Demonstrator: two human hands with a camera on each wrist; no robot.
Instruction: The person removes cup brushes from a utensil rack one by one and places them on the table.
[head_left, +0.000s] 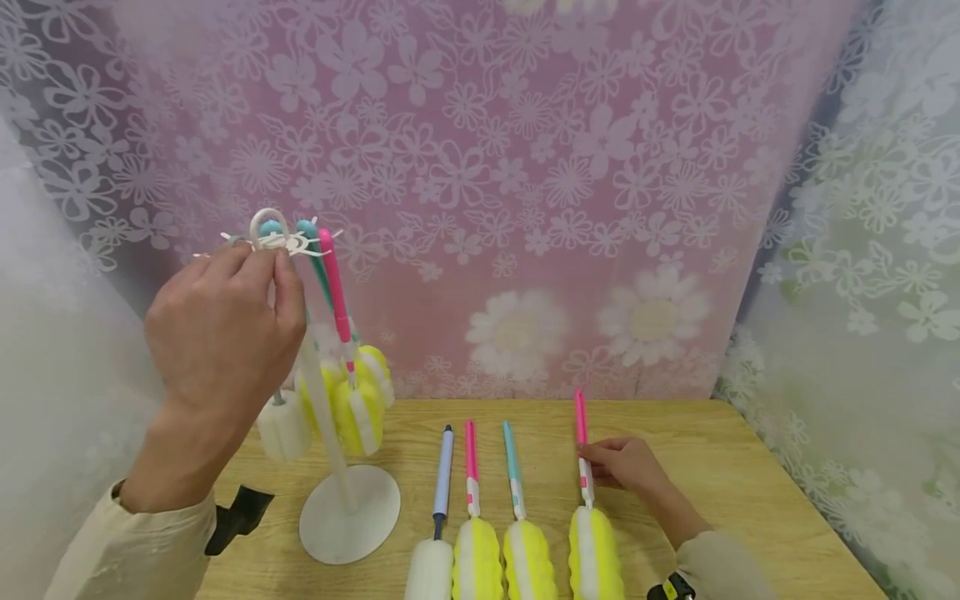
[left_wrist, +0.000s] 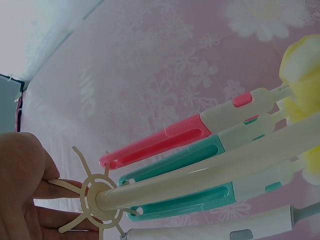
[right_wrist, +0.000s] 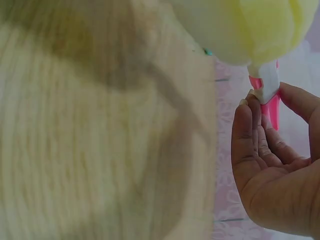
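My left hand (head_left: 225, 325) grips the top of a white rack (head_left: 350, 521) with a round base, an upright pole and a ring of hooks (left_wrist: 85, 200). Several sponge bottle brushes hang there, one with a pink handle (head_left: 335, 287) and others with teal handles (left_wrist: 175, 165). A white-headed brush (head_left: 283, 429) hangs at the rack's left. To the right, the thumb and fingers of my right hand (head_left: 630, 467) pinch the handle of a pink-and-white bottle brush (head_left: 596, 550) with a yellow and white sponge head. Its head points toward me, and in the right wrist view it looms above the fingers.
Between the rack and my right hand lie a blue-handled brush (head_left: 444, 475) with a white head, a pink-handled brush (head_left: 477, 558) and a teal-handled brush (head_left: 529, 562), side by side on the wooden table (head_left: 705, 458). A flowered curtain (head_left: 525, 208) stands behind.
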